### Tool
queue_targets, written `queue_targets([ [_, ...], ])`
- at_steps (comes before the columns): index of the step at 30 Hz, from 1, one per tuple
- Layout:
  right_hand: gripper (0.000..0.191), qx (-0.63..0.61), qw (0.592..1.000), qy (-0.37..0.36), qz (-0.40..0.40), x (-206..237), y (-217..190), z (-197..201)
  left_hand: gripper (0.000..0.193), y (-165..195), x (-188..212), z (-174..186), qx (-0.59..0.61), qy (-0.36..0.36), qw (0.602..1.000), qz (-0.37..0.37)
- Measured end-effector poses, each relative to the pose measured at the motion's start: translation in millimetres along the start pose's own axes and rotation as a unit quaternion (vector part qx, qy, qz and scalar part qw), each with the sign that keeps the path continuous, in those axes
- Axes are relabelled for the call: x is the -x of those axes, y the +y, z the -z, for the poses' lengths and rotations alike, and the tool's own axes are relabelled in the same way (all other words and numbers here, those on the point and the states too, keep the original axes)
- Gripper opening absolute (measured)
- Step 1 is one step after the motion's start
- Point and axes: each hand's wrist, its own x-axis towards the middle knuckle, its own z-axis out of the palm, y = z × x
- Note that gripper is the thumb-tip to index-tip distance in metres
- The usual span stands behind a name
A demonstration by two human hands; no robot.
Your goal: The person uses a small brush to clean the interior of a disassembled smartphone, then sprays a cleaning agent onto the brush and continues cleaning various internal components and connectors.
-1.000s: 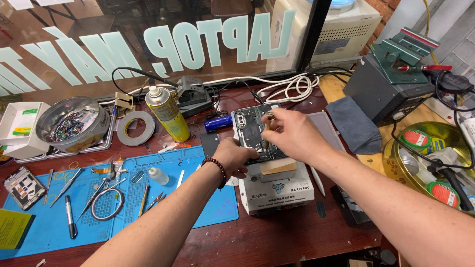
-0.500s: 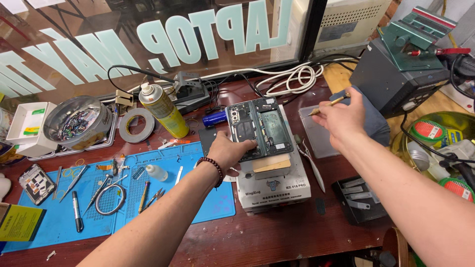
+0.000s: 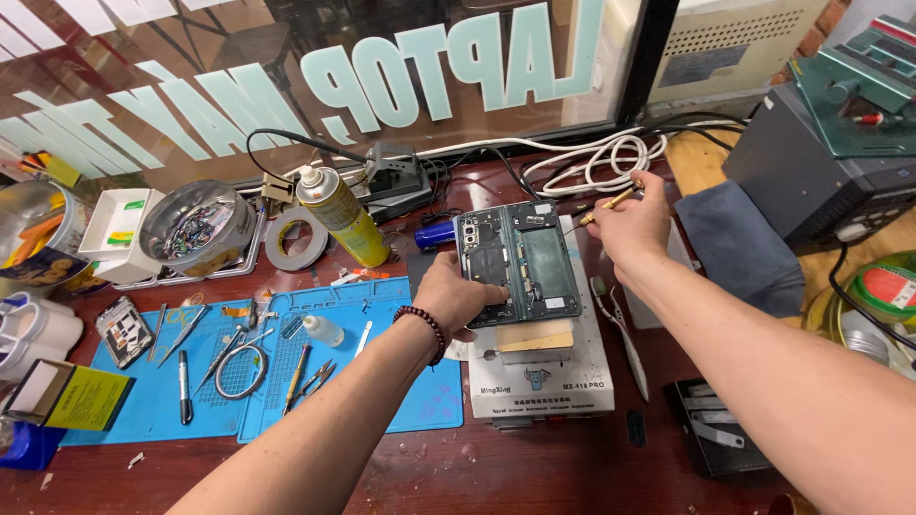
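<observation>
An opened phone (image 3: 520, 259) with its back cover off lies face down on a white heating plate unit (image 3: 542, 378) in the middle of the bench. My left hand (image 3: 456, 298) rests on the phone's left edge and holds it down. My right hand (image 3: 628, 227) hovers just right of the phone's top corner, gripping a thin gold-handled tool (image 3: 611, 202) whose tip points at the phone's upper right edge.
A blue work mat (image 3: 277, 381) with tweezers, picks and a small bottle lies left. A yellow spray can (image 3: 342, 217), tape roll (image 3: 294, 238) and bowl of parts (image 3: 198, 229) stand behind it. White cables (image 3: 601, 157), a grey cloth (image 3: 739, 248) and a dark machine (image 3: 821, 162) are on the right.
My right hand left the phone's middle, swung out to the right with the gold tool, then came back toward the phone's upper right corner. The left hand stayed on the phone.
</observation>
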Motion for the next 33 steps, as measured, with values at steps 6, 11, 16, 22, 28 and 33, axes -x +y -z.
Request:
queue_targets([
  [6,0.068,0.006,1.000,-0.019,0.005,-6.6,7.4,-7.6,0.093,2.0,1.7,0.8,-0.011,0.005,1.000,0.015],
  [11,0.072,-0.039,0.999,-0.030,-0.008,-10.4,14.3,-3.0,0.095,1.6,1.4,1.3,-0.008,0.002,1.000,0.011],
  [16,0.073,-0.102,0.994,-0.032,-0.026,-9.0,5.2,9.5,0.091,-1.6,2.6,0.4,0.004,0.007,1.000,-0.014],
  [22,0.072,-0.146,0.989,-0.026,-0.027,22.2,-29.4,33.3,0.090,-17.1,6.2,6.9,-0.070,0.089,0.980,-0.162],
  [28,0.071,-0.205,0.976,-0.068,-0.005,65.3,-57.2,19.3,0.045,-23.0,0.0,1.1,-0.096,0.131,0.957,-0.242],
  [33,0.073,-0.190,0.978,-0.075,-0.039,97.5,-61.3,-13.1,0.033,-17.0,-8.4,-4.6,-0.070,0.107,0.953,-0.274],
])
